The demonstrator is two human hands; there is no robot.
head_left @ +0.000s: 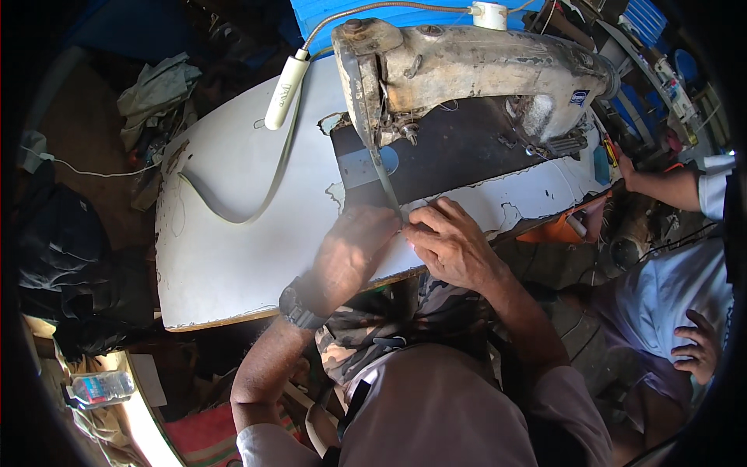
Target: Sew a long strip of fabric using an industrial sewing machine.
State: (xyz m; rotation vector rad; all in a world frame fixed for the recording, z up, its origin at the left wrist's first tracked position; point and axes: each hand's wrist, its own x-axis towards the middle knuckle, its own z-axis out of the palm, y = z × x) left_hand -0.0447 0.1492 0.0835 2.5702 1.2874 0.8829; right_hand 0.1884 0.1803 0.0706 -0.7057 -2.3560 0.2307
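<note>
A worn sewing machine [482,74] stands across the far side of the white table. From under its needle area a narrow grey-green strap [386,183] runs toward me to my two hands. My left hand [362,241], below a black wristwatch [299,303], is closed at the strap's near end, its fingertips partly hidden. Beside it my right hand [450,243] pinches the same end, fingers bent. The strap's other length [272,191] comes out behind the machine head and curves over the table to the left.
A white lamp [286,92] on a bendable metal neck hangs left of the machine head. The white tabletop [218,265] has chipped edges. At the right, another person's hand [626,173] reaches the table's edge. A plastic bottle [101,387] lies at lower left.
</note>
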